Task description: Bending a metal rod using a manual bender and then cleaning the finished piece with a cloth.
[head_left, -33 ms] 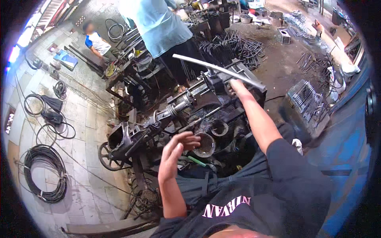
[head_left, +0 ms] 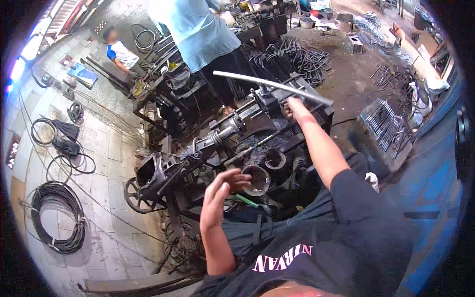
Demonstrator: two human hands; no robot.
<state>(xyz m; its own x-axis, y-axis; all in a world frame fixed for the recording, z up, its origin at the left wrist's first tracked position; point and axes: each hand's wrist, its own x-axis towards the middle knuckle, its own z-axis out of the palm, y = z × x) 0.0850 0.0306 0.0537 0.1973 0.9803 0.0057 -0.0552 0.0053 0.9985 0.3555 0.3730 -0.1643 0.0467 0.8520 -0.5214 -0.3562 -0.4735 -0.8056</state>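
Note:
My right hand point(head_left: 296, 109) reaches out over the far right part of a dark, greasy metal machine point(head_left: 225, 131). Its fingers are closed; what they grip is hidden beneath the hand. Just beyond it, a long pale metal bar point(head_left: 269, 83) lies slantwise above the machine's right end. Nearer to me, my left hand point(head_left: 217, 202) is raised with its fingers stretched out and nothing in it. A round metal bowl point(head_left: 258, 181) with murky contents stands beside those fingertips. A green stick-like object point(head_left: 246, 200) lies below the bowl.
A tray of short metal rods point(head_left: 381, 126) sits at my right. Bent rods point(head_left: 307, 64) are heaped beyond the machine. A person in a light blue shirt point(head_left: 200, 37) stands across from me; another person point(head_left: 121, 54) is far left. Coiled black cable point(head_left: 58, 218) lies on the left floor.
The pale bar has tilted slightly, its left end lower and its right end higher. My right hand stays closed near it; my left hand remains stretched out.

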